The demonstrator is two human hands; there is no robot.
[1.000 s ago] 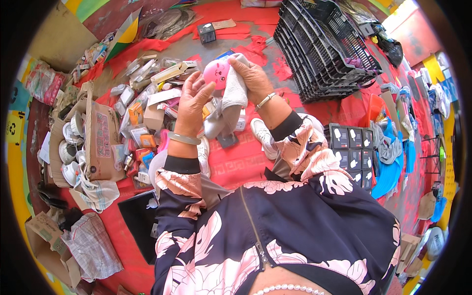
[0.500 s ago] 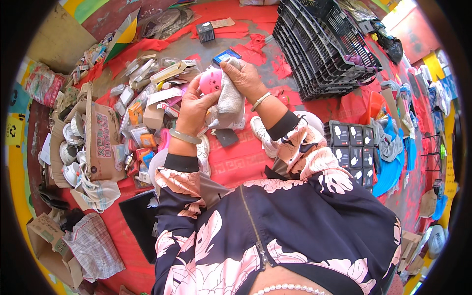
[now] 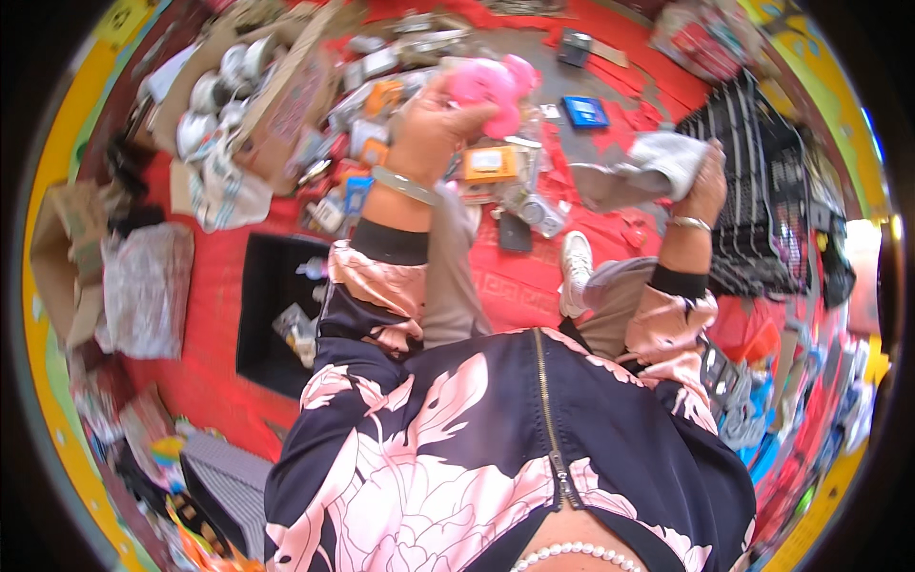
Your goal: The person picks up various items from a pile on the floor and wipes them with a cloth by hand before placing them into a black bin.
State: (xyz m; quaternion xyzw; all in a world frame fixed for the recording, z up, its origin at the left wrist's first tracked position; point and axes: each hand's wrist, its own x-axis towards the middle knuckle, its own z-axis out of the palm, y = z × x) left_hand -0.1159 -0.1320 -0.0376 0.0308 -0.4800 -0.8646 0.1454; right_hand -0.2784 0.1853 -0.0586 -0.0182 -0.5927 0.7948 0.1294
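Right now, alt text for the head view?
A person's left hand holds a pink item; the right hand, apart from it, grips a grey cloth. A heap of small packages lies on a partly red floor, with an open cardboard box to its left and black crates to the right.

Red sheeting [image 3: 214,367] covers much of the floor. At the upper left, a cardboard box [image 3: 291,119] holds white round fittings [image 3: 205,92], with a pale striped cloth [image 3: 224,191] hanging at its near side. Below, a whitish woven sack [image 3: 148,291] lies left of a black bin [image 3: 255,329] containing small packets [image 3: 297,329]. An orange-fronted package [image 3: 491,163] sits near a dark square item [image 3: 515,232]; a blue box [image 3: 585,112] lies farther off, and black slatted crates [image 3: 762,191] stand at the right.
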